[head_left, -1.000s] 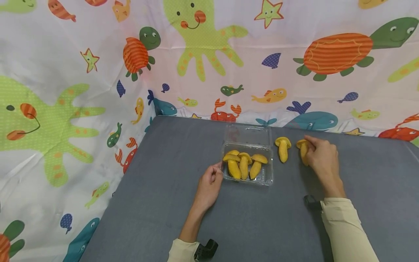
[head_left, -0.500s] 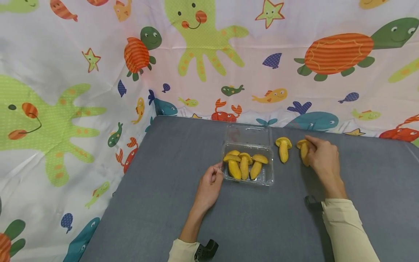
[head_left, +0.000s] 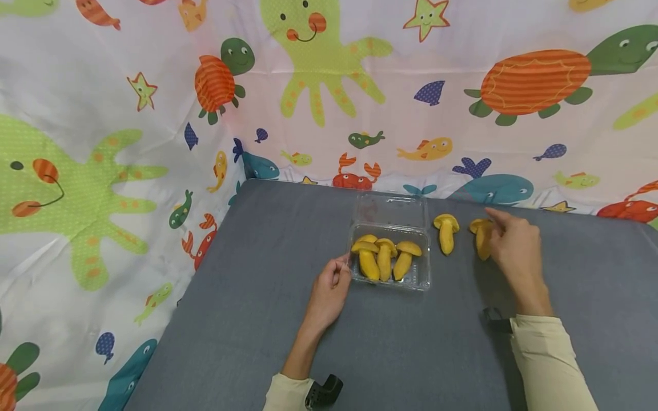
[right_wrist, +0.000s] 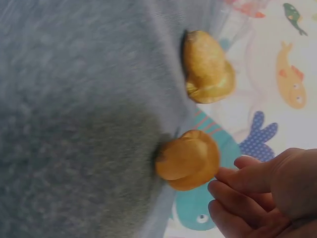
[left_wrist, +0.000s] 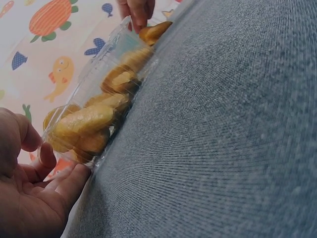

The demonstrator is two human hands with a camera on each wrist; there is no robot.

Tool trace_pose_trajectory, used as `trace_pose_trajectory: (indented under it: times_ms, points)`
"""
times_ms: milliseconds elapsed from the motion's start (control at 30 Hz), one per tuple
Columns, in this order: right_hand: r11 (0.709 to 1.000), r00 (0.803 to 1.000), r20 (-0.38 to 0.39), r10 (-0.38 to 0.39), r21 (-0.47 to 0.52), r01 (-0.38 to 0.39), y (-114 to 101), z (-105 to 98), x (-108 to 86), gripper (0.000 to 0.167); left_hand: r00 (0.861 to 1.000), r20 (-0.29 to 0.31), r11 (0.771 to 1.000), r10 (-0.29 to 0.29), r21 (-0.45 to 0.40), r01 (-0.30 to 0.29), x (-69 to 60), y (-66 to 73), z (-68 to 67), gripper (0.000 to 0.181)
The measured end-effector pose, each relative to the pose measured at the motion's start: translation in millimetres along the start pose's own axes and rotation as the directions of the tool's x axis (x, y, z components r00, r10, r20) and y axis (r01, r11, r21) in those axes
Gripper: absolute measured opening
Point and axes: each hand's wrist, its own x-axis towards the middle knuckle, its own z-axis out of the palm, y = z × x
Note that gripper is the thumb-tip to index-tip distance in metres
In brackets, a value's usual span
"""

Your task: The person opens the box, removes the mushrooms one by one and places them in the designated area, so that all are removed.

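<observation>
"Mushroom (head_left: 480, 235) first: where does it lie?"

"On the grey surface (head_left: 272, 257), the outer of two loose yellow ones. The other loose mushroom (head_left: 446, 235) lies near it, between it and the clear container (head_left: 426, 269)."

"And the hands?"

"Well apart. The right hand (head_left: 519, 251) is at the outer mushroom's cap, index finger nearly straight, fingers not wrapped round anything. I cannot tell whether a fingertip touches it."

"The left hand (head_left: 330, 288)?"

"Pinching the container's left edge, with the lid (head_left: 392, 209) laid open behind. At least four packed mushrooms (head_left: 384, 262) lie inside."

"So which step is this?"

"I'd judge it to be handling the loose mushrooms one by one, either letting this one go or getting ready to take it up; one moment can't settle which."

"What does the next move call for?"

"For a pick-up, thumb and finger closing round the stem while the left hand steadies the container; for a release, lifting away without nudging the mushroom."

"Further out?"

"A sea-animal cloth (head_left: 370, 125) rises behind the surface and along its left side."
</observation>
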Motion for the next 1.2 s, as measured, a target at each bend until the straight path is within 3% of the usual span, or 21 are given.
trace_pose_trajectory:
  times_ms: [267,567,667,767,1000,1200]
  points:
    - [1.000,1.000,-0.011,-0.006,0.004,0.006,-19.8,-13.4,-1.9,0.038,1.000,0.002,0.999,0.030,-0.015,-0.030,-0.4,5.0,-2.0,0.014]
    - [0.996,0.994,0.105,0.016,0.085,-0.025,-49.0,-24.1,-11.5,0.038,0.999,0.015,0.999,0.040,0.013,-0.040,1.9,-0.3,-2.7,0.016]
    - [0.995,0.993,0.116,-0.006,0.101,-0.006,-59.1,-28.4,-13.6,0.038,0.999,0.016,0.999,0.037,0.007,-0.037,1.5,-0.2,-2.3,0.016]
    - [0.987,0.989,0.122,-0.085,0.145,0.067,-70.5,-31.9,-16.6,0.037,0.999,0.013,0.999,0.037,0.000,-0.037,1.2,0.3,-2.0,0.016]
    - [0.941,0.935,0.205,-0.291,0.238,0.241,-92.6,-31.0,-26.3,0.035,0.999,0.014,1.000,0.029,-0.006,-0.028,0.7,1.0,-1.5,0.014]
    - [0.879,0.852,0.256,-0.456,0.281,0.386,-100.3,-14.1,-29.3,0.040,1.000,0.005,1.000,0.026,-0.009,-0.026,-0.3,-1.8,-0.9,0.016]
